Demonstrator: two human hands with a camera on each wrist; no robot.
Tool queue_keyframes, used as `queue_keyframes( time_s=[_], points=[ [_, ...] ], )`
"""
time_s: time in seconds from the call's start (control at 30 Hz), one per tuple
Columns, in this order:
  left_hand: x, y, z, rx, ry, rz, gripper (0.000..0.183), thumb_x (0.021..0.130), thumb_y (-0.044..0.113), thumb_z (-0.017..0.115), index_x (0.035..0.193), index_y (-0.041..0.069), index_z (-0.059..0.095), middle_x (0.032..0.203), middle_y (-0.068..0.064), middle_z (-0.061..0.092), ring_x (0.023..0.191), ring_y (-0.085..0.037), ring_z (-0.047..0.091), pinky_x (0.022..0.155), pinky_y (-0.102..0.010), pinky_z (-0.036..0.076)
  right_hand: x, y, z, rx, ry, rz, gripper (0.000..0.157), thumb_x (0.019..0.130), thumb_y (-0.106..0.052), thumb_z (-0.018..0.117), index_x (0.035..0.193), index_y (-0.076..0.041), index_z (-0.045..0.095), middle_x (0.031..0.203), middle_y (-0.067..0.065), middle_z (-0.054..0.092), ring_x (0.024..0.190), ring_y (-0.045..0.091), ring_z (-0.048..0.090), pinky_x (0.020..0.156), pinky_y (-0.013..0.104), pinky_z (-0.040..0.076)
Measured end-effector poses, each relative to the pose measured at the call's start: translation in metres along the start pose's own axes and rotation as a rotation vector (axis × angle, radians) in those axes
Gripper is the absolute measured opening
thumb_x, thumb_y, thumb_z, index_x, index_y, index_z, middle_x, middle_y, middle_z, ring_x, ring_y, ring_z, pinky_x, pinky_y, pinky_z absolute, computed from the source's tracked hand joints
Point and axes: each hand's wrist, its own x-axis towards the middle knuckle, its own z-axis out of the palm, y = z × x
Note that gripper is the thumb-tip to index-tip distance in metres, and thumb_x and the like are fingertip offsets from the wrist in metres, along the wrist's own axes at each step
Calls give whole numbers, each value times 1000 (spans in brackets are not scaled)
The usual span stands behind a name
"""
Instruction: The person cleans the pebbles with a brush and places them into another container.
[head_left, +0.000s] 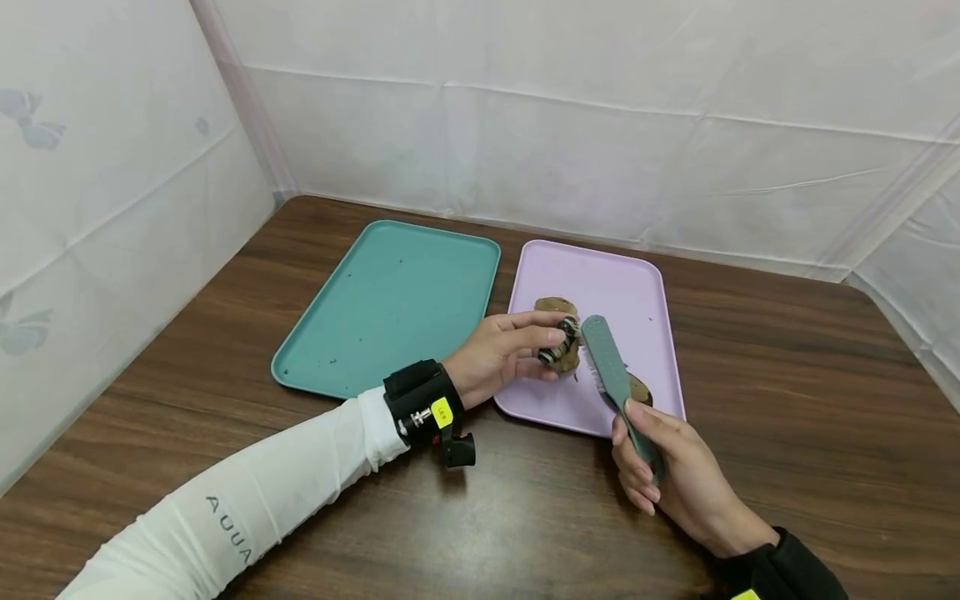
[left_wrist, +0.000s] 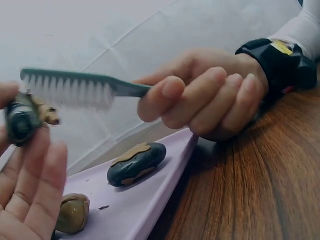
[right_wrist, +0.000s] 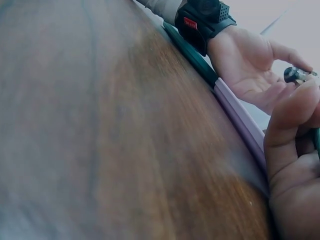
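Note:
My left hand [head_left: 491, 350] pinches a dark, glossy stone [left_wrist: 22, 120] with pale stripes between thumb and fingers, above the lilac tray [head_left: 600, 275]. Brown, mud-like matter clings to its side in the left wrist view. In my right hand [head_left: 678, 467] is the handle of a green brush [head_left: 609, 358]. Its white bristles [left_wrist: 70, 92] face the held stone and are right against or very near it; contact is hard to tell. On the lilac tray lie a dark stone with brown patches [left_wrist: 136, 165] and a brown-coated stone [left_wrist: 73, 214].
Left of the lilac tray is a teal tray [head_left: 412, 292] with small dark crumbs scattered on it. Both trays stand on a brown wooden table [head_left: 787, 392]. White sheeting [head_left: 525, 150] hangs behind and along the sides.

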Motion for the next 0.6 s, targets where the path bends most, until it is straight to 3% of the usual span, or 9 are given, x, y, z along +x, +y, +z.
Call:
queue_keyframes(
  time_s=[0.1,0.23,0.37,0.5,0.6],
  points=[
    [-1,1,0,-33,27,7,43,104,5,58,144,-10,58,113,-6,71,85,-15,68,77,-30,63,-1,-1,0,21,-11,-3,51,119,-13,15,107,-8,65,65,7,40,46,27,22,37,44,15],
    [-1,2,2,-24,-4,0,42,105,8,59,144,-8,59,121,-11,74,87,-16,68,78,-30,63,-1,-1,-1,73,-53,-42,56,118,-13,10,111,-6,65,67,11,35,47,27,22,38,44,15],
    [1,3,3,24,-36,-11,44,105,10,60,145,-8,58,116,-12,75,85,-16,70,76,-30,63,-1,-2,-1,49,-41,-46,56,119,-14,10,111,-6,64,67,12,35,48,28,23,39,44,18],
    [1,2,1,25,-31,-27,33,106,13,57,133,-5,66,102,-6,72,80,-15,69,73,-29,62,-2,-2,-1,-30,11,8,51,119,-16,16,108,-9,65,68,6,45,48,28,25,38,38,29],
    [1,1,0,-5,-21,-38,24,107,16,54,118,1,70,97,-4,72,79,-15,69,71,-28,62,-2,-2,-2,-34,4,25,51,119,-15,16,108,-9,65,68,4,47,48,28,25,39,34,34]
  ],
)
